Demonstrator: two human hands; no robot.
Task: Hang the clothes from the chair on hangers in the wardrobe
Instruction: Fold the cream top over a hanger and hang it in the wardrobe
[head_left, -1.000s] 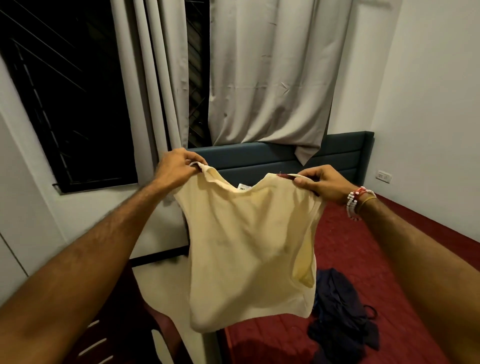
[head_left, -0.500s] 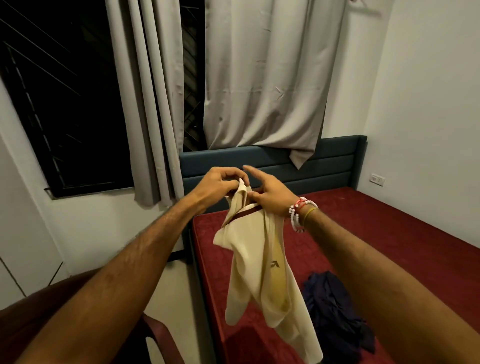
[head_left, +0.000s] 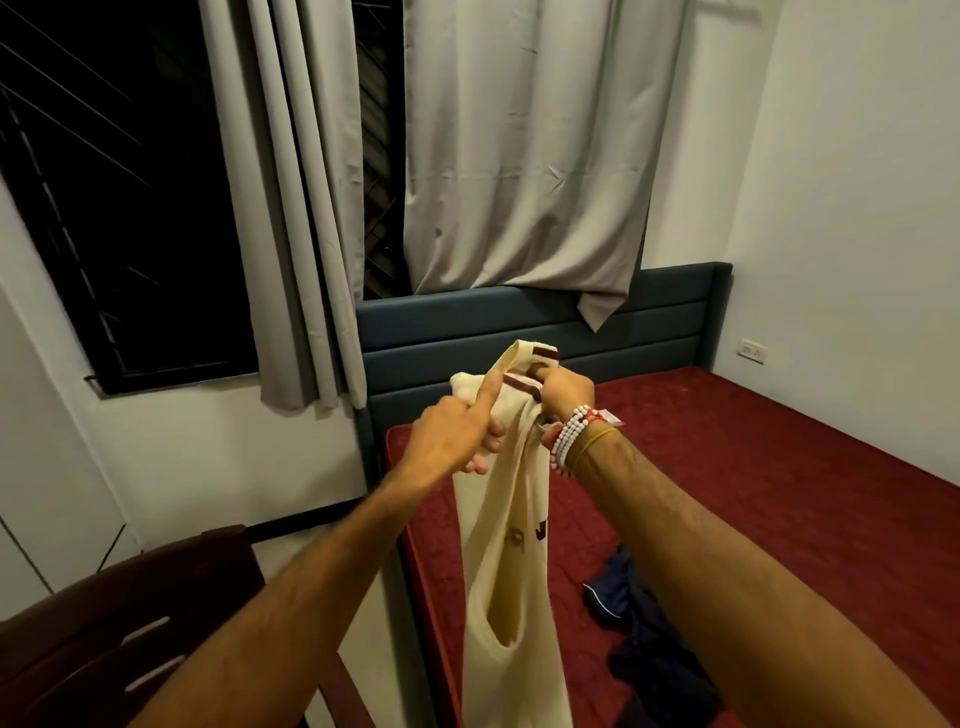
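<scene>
A cream sleeveless top (head_left: 506, 561) with dark brown trim hangs folded lengthwise in front of me, over the left edge of the bed. My right hand (head_left: 563, 392) grips its bunched shoulder part at the top. My left hand (head_left: 457, 434) holds the same upper part from the left, index finger stretched up along the cloth, the other fingers curled against it. A dark brown plastic chair (head_left: 119, 623) stands at the lower left. No hanger or wardrobe is in sight.
The bed with a dark red cover (head_left: 753, 493) and a blue-grey headboard (head_left: 519, 322) fills the right side. A dark navy garment (head_left: 649, 634) lies crumpled on it. Grey curtains (head_left: 519, 156) hang over a dark window behind.
The top went from spread wide between both hands to folded lengthwise. My hands have come together at its top, and the view has dropped a little.
</scene>
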